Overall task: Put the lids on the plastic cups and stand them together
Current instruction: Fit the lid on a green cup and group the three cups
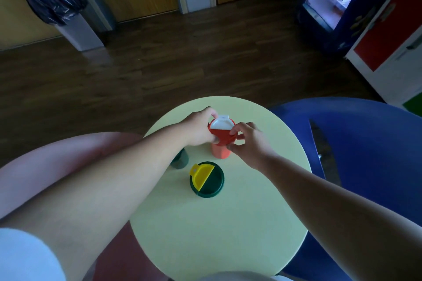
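The orange cup (220,152) stands upright on the pale green tabletop (228,223). A red lid (225,138) with a white flap covers its mouth, so I cannot see inside. Both hands hold that lid: the left hand (198,129) curls round its left rim and the right hand (249,143) pinches its right rim (whether it is pressed home I cannot tell). Left of the orange cup, a dark green cup (180,159) stands half hidden under the left forearm. In front of the orange cup, nearer the person, a green lid (211,186) with a yellow flap lies flat, apart from both cups. A blue chair (354,143) stands right of the orange cup, past the tabletop's edge.
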